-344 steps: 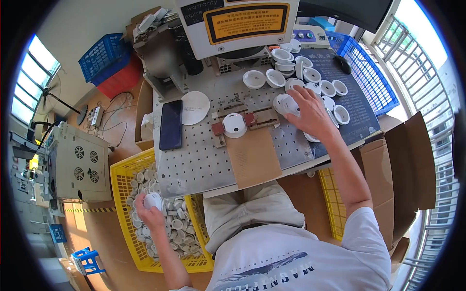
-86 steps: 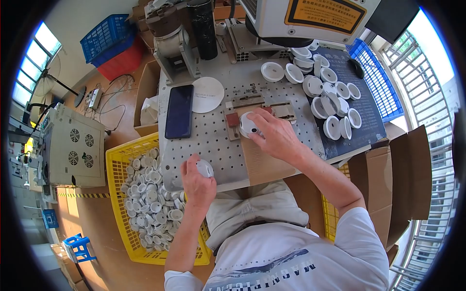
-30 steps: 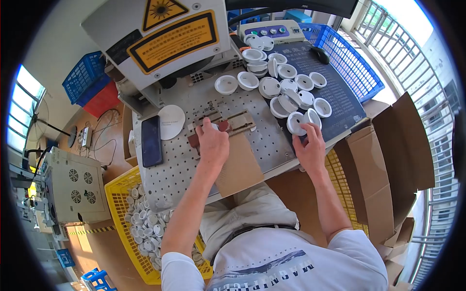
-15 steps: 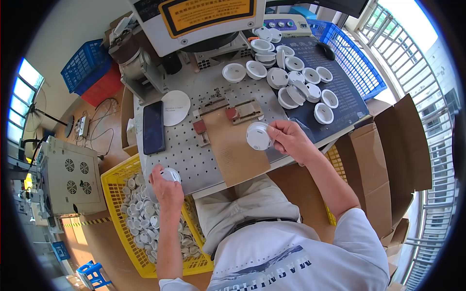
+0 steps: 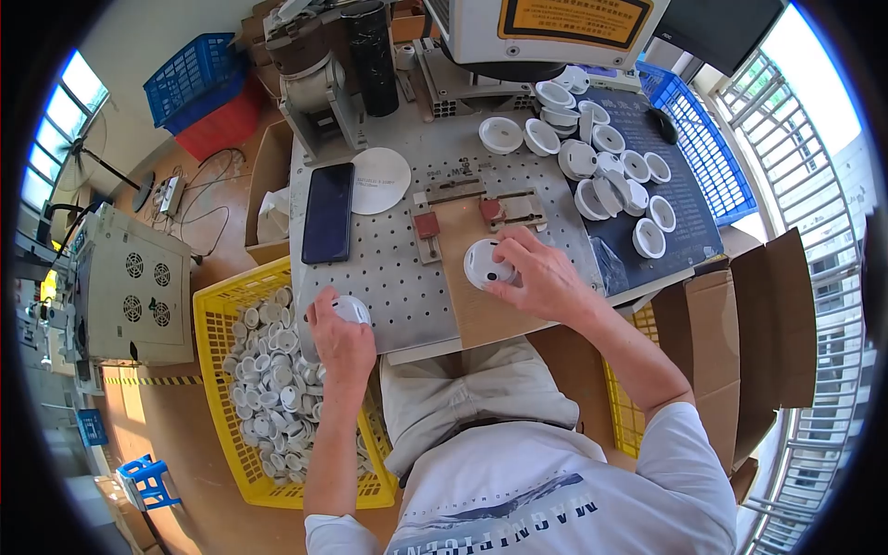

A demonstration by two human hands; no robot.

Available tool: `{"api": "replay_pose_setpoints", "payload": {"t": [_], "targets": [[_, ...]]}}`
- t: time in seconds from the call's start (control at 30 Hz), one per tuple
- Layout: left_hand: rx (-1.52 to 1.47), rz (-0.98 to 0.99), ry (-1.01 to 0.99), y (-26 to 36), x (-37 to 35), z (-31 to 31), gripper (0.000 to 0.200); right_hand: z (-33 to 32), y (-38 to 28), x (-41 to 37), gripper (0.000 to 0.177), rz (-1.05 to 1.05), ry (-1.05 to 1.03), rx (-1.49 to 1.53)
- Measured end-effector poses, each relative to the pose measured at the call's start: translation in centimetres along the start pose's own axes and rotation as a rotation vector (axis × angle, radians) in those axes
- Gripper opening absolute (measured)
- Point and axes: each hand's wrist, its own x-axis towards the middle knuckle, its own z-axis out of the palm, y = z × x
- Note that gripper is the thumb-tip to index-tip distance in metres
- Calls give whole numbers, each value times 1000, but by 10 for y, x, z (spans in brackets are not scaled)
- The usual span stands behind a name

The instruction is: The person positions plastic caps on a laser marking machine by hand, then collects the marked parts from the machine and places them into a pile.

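Note:
My right hand grips a round white cup lid by its right side, above a brown cardboard sheet. Just beyond that lid lies a metal jig with red pads, fixed on the perforated metal plate. At the plate's front left edge my left hand is closed around another white lid; part of that lid is hidden by the fingers.
Several white lids lie loosely at the right on a dark mat. A yellow basket full of lids stands below left. A phone and a white disc lie on the plate, under a machine head.
My right hand has moved slightly left with its lid, over the cardboard, and its fingers now reach over the lid's top. My left hand still holds its lid. The camera view has shifted.

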Motion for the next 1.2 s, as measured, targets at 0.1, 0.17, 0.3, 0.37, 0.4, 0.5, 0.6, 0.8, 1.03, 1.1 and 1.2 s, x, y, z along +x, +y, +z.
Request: {"api": "replay_pose_setpoints", "payload": {"t": [0.1,0.17,0.3,0.37,0.4,0.5,0.6,0.8,1.03,1.1,1.2], "targets": [[4,8,2,2,0,-2,10,10,-4,15,32,-79,0,-3],[2,-1,11,1,0,-1,10,16,-4,25,32,-134,19,-39],[-6,-24,13,1,-2,0,10,19,-6,36,34,-199,103,-172],[-5,-26,14,1,-1,1,10,20,-5,40,35,-168,90,-172],[-3,-12,18,1,0,0,9,21,-2,41,36,-173,101,-169],[0,17,30,1,1,1,9,24,-1,45,37,-155,115,-153],[-6,18,38,1,1,1,9,27,-2,49,37,-131,117,-144],[-22,-9,3,-3,-2,3,5,29,1,60,34,-124,104,-145],[-20,-30,12,0,0,2,8,37,-2,58,34,-65,262,-171],[-17,-22,22,-3,-2,5,7,40,-4,47,33,-71,368,-156],[-14,-35,30,-5,-4,7,7,50,4,40,32,-28,420,-123]]}}
